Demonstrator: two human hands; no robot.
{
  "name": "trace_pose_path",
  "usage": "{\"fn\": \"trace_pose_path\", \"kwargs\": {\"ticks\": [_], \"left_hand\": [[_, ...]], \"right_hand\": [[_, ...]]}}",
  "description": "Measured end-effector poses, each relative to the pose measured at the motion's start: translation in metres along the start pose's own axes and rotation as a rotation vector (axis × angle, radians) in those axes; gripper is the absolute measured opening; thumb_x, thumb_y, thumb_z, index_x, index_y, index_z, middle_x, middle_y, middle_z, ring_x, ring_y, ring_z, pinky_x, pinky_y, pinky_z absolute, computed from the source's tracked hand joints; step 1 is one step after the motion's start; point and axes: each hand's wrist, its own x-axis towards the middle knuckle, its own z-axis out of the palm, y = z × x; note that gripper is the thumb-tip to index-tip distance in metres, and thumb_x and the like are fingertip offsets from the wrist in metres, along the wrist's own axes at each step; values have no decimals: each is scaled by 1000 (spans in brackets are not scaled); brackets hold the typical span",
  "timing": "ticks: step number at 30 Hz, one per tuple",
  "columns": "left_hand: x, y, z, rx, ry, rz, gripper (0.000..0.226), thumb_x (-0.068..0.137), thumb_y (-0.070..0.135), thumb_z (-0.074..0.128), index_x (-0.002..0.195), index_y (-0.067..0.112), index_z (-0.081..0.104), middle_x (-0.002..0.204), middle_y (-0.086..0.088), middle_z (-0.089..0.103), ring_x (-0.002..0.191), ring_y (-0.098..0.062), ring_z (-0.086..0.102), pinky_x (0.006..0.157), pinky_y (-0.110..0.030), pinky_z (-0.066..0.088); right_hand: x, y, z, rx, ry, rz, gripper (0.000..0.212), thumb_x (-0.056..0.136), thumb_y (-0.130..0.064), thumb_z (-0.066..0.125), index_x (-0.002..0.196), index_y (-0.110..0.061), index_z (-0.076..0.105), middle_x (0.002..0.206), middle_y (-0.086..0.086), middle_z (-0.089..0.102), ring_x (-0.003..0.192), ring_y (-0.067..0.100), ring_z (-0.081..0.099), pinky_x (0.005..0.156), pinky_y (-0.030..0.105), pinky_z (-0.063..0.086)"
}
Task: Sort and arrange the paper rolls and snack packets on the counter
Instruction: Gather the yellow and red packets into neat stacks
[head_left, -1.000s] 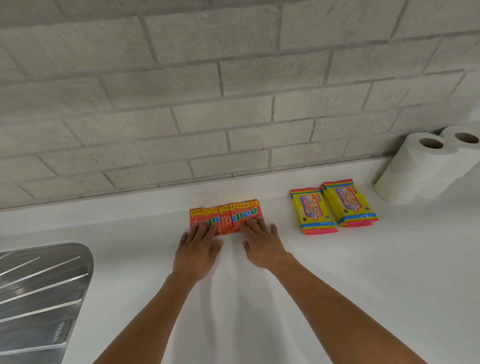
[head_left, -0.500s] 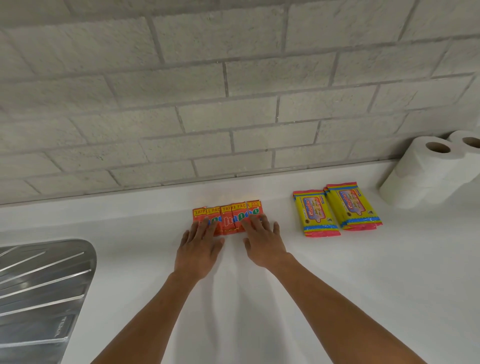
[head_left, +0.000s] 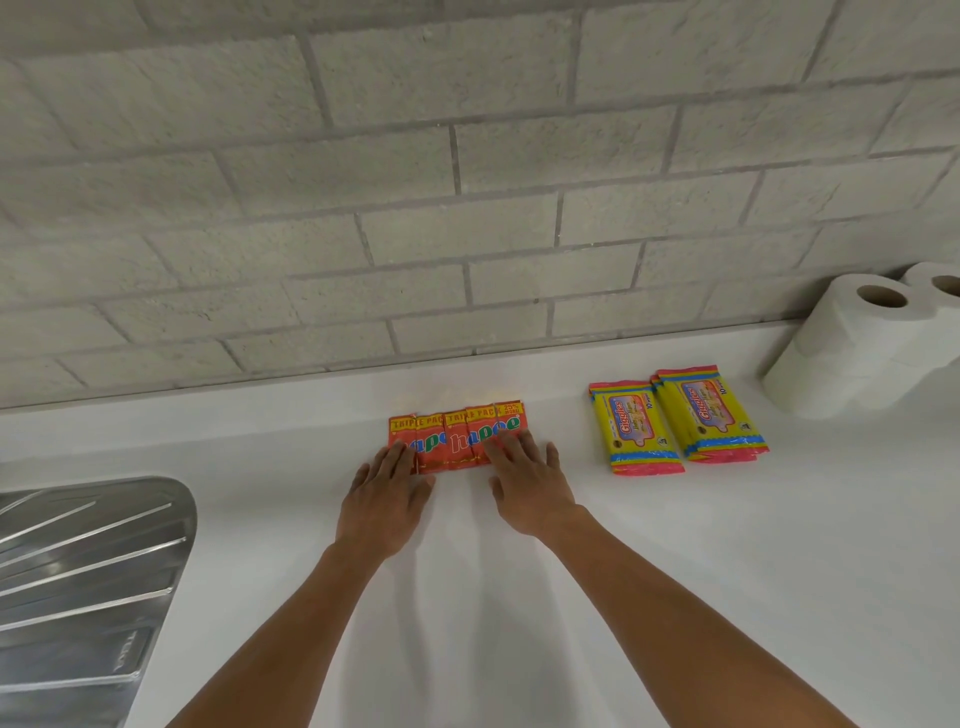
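In the head view, a row of flat red-orange foil snack packets (head_left: 456, 440) was seen lying on the white table (head_left: 675, 561), a little short of the grey brick-pattern wall (head_left: 467, 182), with its long axis running left to right, parallel to that wall. The row lay directly ahead of both hands, so that neither was clearly the nearer: the left hand (head_left: 387, 501) was laid flat with fingers extended on the row's left end, and the right hand (head_left: 527, 491) was laid flat in the same way on its right end. Nothing was gripped by either hand; the packets were only pressed or steadied under the fingertips. To the right of the row, well apart from it, two stacks of yellow plastic packets with pink and blue ends (head_left: 678, 423) were set side by side, their long axes pointing roughly toward the wall. Farther right, white paper rolls (head_left: 852, 345) stood against the wall. A ribbed steel sink drainer (head_left: 88, 571) was seen at the left edge. The red-orange row was judged to be undergoing squaring-up, any further nudge being along its left-right axis.
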Motion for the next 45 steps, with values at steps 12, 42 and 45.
{"fn": "trace_pose_path", "kwargs": {"ticks": [12, 42, 45], "left_hand": [[-2, 0, 0, -28, 27, 12, 63, 101, 51, 37, 153, 16, 33, 160, -5, 32, 148, -25, 28, 119, -43, 28], [-4, 1, 3, 49, -18, 134, 85, 89, 71, -4, 157, 28, 23, 163, 6, 23, 152, -19, 16, 122, -41, 21], [-3, 1, 2, 51, -22, 134, 78, 92, 67, 5, 157, 28, 23, 163, 6, 23, 152, -18, 15, 123, -40, 20]], "right_hand": [[1, -7, 0, -28, -22, -18, 56, 103, -30, 39, 155, -20, 20, 164, 1, 14, 153, 31, 3, 120, 61, 9], [3, -21, -2, -70, -93, -86, 60, 104, -25, 40, 157, -24, 13, 165, -6, 10, 153, 26, -1, 121, 60, 4], [3, -21, 0, -68, -79, -89, 60, 103, -25, 40, 157, -24, 15, 165, -6, 11, 153, 26, 1, 121, 59, 4]]}}
